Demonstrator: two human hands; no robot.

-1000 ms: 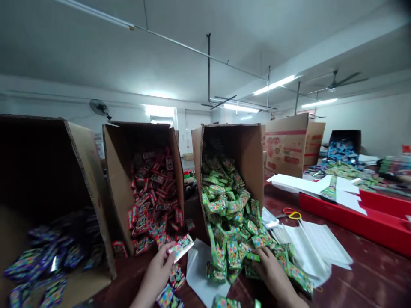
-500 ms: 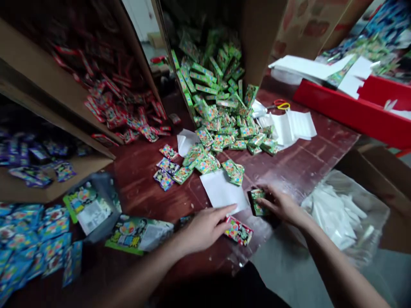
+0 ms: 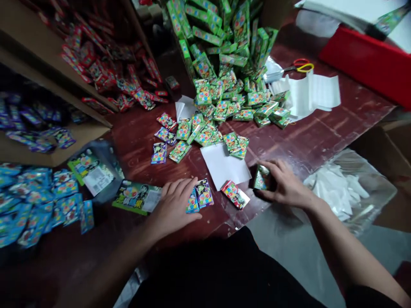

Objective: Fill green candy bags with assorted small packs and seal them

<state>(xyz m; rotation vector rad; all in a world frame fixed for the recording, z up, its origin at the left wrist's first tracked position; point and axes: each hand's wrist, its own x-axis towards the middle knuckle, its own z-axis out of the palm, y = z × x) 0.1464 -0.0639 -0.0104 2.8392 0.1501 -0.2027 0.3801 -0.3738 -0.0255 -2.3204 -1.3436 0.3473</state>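
Note:
My left hand (image 3: 176,196) lies flat with its fingers stretched over a small blue packet (image 3: 192,202) and a purple packet (image 3: 204,193), partly covering the blue one. My right hand (image 3: 285,184) has its thumb and fingers around the sides of a small green box (image 3: 261,178) at the table's near edge. Between the hands, a red packet (image 3: 236,194) rests by the corner of a white paper sheet (image 3: 224,164). Beyond the sheet, loose green packets (image 3: 205,134) lie beside purple and red ones. Left of my left hand is a flat green printed bag (image 3: 135,194).
Cartons hold green boxes (image 3: 205,36), red packets (image 3: 102,64) and purple packets (image 3: 38,115). Blue packets (image 3: 35,201) are heaped at left. Scissors (image 3: 303,65), white sheets (image 3: 316,94) and a red tray (image 3: 366,64) lie at right. A clear bag (image 3: 337,188) hangs beyond the edge.
My left hand has left the red packet and moved left onto the blue and purple packets. My right hand stays on the green box. The camera view has tilted down.

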